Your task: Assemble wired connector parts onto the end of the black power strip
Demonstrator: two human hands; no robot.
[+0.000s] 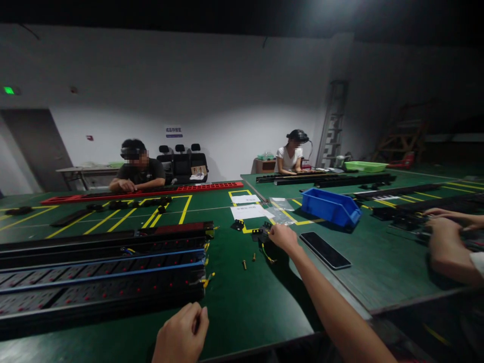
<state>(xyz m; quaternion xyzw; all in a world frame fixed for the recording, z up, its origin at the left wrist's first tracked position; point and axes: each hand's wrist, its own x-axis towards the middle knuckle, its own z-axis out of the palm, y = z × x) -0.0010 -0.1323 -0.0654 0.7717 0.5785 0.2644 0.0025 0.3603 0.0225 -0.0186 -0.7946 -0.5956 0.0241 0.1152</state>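
My right hand (pixel 283 239) reaches over the green table, its fingers closed at a small black part (pixel 264 231) with yellow marks; the fingertips' grip is too small to make out. Below it lies a short yellow wire (pixel 268 253), and two small brass screws (pixel 244 264) rest to its left. Another small black piece (pixel 238 225) sits beside the white papers. My left hand (pixel 182 334) is at the table's front edge, fingers curled together; whatever they hold, if anything, is hidden. Long black strips (pixel 113 282) with red dots and blue edges lie to the left.
A blue bin (pixel 330 206) and a phone (pixel 325 250) lie right of my right hand. White papers (pixel 249 212) and plastic bags are behind it. Another person's hands (pixel 446 232) work at far right. Two people sit across the table, near a long red strip (pixel 196 188) and black strips.
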